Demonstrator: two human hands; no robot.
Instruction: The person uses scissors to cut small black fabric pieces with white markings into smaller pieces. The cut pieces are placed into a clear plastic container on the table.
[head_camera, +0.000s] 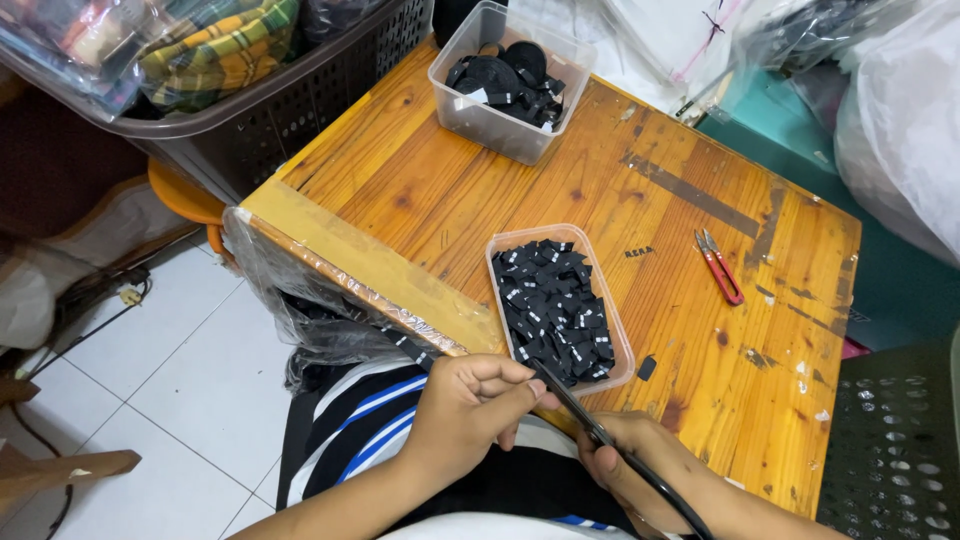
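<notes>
Glossy, scuffed wooden table (420, 190); clear plastic tub (497, 262) of matt black cloth labels (556, 310).

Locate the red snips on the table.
The red snips lie on the wooden table, right of the tray of black labels.

Centre: clear rectangular tub (617, 330) of small black cut labels (556, 310) with white marks. Top centre: clear tub (490, 122) of black label tape (505, 80). One stray black label (647, 368) beside the centre tub
</notes>
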